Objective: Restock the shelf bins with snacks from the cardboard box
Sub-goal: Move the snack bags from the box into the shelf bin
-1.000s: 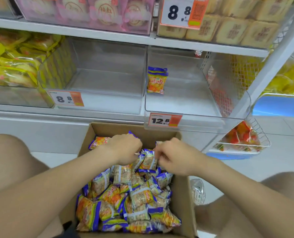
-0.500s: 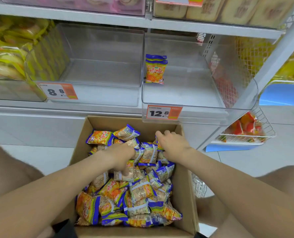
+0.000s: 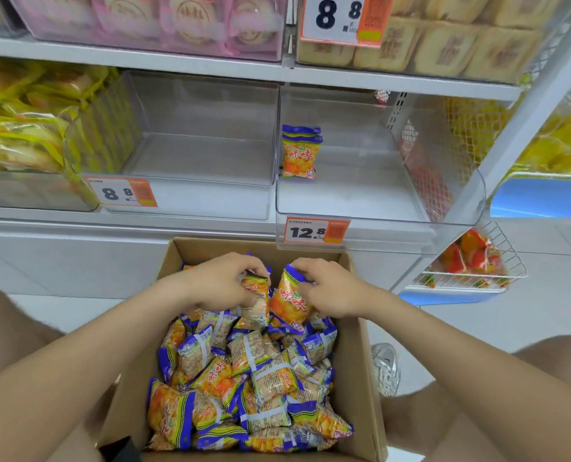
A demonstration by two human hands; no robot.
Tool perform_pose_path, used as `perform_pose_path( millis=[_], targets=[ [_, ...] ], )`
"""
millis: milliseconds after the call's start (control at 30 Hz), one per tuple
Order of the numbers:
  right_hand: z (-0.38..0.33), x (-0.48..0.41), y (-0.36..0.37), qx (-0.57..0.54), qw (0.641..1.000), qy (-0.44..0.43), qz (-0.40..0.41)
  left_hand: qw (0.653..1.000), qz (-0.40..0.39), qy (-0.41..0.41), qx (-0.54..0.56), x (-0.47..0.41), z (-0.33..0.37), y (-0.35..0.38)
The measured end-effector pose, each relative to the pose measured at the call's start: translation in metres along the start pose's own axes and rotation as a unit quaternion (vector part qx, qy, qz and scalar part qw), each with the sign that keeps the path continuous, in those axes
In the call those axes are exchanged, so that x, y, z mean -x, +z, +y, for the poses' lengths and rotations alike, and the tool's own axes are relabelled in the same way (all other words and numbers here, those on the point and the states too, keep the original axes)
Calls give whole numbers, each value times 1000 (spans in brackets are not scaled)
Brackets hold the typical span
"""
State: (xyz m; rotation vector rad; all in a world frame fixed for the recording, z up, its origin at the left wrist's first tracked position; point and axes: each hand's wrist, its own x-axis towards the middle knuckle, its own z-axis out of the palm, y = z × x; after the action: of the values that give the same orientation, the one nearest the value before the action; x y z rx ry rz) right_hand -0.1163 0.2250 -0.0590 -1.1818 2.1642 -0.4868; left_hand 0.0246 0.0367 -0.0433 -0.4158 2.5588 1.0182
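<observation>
Snack packets (image 3: 244,378) fill the cardboard box (image 3: 359,355) near the person, and each hand grips one at the heap's far end. The left hand (image 3: 216,283) curls its fingers round the left packet (image 3: 256,296); the right hand (image 3: 332,290) pinches the right packet (image 3: 289,301) near its top, and the two stand roughly upright, side by side. Farther off, up and to the right, sits the clear bin (image 3: 360,208) holding a lone packet (image 3: 300,153), so the right hand looks nearer to it.

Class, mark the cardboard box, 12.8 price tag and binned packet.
cardboard box (image 3: 354,361): head view, right wall.
12.8 price tag (image 3: 305,232): head view, digits.
binned packet (image 3: 300,155): head view, orange front.
</observation>
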Motion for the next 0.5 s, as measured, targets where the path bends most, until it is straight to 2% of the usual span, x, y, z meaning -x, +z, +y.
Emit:
perform_pose_path(
  millis=[133,200,300,400,500],
  targets=[
    [-21,22,-11,-70,996,-25,58,986,14,14,165,17,21,-13],
    [-35,31,-21,-101,989,-62,88,980,53,53,184,26,28,-23],
    [-51,46,-45,-169,978,-86,85,969,108,125,183,41,32,-41],
    [-53,58,-72,-219,968,-81,95,951,163,151,217,53,38,-60],
    [-54,62,-96,-306,934,-71,170,928,214,155,263,51,40,-69]
  ],
)
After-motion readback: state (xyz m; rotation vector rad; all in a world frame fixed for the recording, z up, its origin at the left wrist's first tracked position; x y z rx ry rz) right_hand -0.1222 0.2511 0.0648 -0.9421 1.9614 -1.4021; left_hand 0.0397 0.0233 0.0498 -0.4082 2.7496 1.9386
